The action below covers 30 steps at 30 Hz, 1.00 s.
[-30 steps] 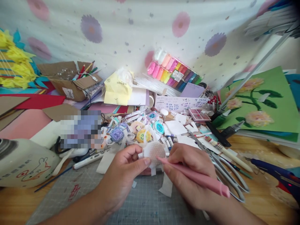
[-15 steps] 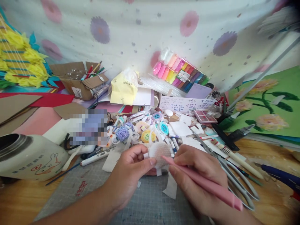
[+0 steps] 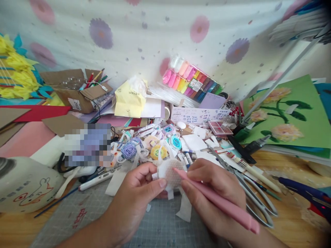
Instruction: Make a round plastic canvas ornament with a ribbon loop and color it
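Note:
My left hand (image 3: 144,187) pinches the left edge of a small round white piece (image 3: 169,172) with a dimpled surface and strips sticking out at its rim. The thumb lies on its face; the other fingers are partly hidden behind. Slanting through my right hand (image 3: 216,193) is a pink pen (image 3: 219,203), its tip at the upper part of the white piece. Whether the tip presses on it I cannot tell. Below them hangs or lies a white strip (image 3: 184,208) over the grey cutting mat (image 3: 155,227). Just beyond sit several decorated round badges, among them a yellow one (image 3: 158,151).
Scissors (image 3: 254,196) lie right of my right hand, with a blue glue gun (image 3: 302,191) farther right. A painted jar (image 3: 28,186) stands at left. A cardboard box (image 3: 74,91), colored clay packs (image 3: 193,81) and a green flower picture (image 3: 281,117) line the back.
The whole scene has shifted slightly left in view as the camera turned. Both hands keep their grips, and the pen tip stays at the white piece's upper part.

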Available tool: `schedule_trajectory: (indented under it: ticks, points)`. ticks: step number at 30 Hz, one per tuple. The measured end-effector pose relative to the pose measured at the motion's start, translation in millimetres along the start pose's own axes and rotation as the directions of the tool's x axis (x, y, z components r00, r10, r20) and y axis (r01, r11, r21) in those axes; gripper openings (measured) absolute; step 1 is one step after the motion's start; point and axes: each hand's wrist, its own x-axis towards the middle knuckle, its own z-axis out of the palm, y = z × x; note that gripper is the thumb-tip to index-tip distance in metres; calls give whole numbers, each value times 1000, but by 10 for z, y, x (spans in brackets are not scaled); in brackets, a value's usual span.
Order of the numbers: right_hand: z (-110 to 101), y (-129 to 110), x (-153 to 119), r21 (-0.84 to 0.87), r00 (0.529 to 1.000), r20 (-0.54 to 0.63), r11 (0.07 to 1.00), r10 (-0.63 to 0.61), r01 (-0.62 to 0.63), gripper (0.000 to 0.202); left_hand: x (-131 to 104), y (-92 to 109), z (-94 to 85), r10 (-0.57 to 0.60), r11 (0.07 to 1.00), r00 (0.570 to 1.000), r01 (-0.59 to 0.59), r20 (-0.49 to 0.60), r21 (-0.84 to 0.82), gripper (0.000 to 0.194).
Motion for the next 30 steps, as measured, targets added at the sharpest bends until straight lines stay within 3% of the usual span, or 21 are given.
schedule_trajectory:
  ticks: [5, 10, 15, 18, 22, 25, 30]
  points:
    - [-3, -1, -13, 34, 1000, 31, 999, 1, -3, 13, -5, 1, 7, -2, 1000, 1000, 1, -26, -30, 17]
    - [-6, 24, -28, 18, 995, 94, 1000, 19, -20, 13, 2, -13, 3, -3, 999, 1000, 4, 27, -48, 19]
    - [-3, 21, -38, 20, 995, 100, 1000, 13, -15, 13, 2, -26, -5, 1, 998, 1000, 1, 29, -61, 21]
    - [-1, 13, -38, 31, 999, 46, 999, 28, -29, 13, 2, -26, -6, 0, 998, 1000, 2, 29, -61, 21]
    - [8, 23, -24, 29, 994, 105, 1000, -2, -1, 13, 12, -24, -7, -7, 999, 1000, 8, 23, -52, 21]
    - [15, 29, -16, 36, 999, 51, 999, 1, -3, 13, 18, -28, -10, -1, 999, 1000, 1, 7, -46, 19]
    - [14, 24, -13, 22, 997, 72, 1000, 4, -5, 13, 15, -27, -17, -4, 999, 1000, 4, 11, -39, 18]
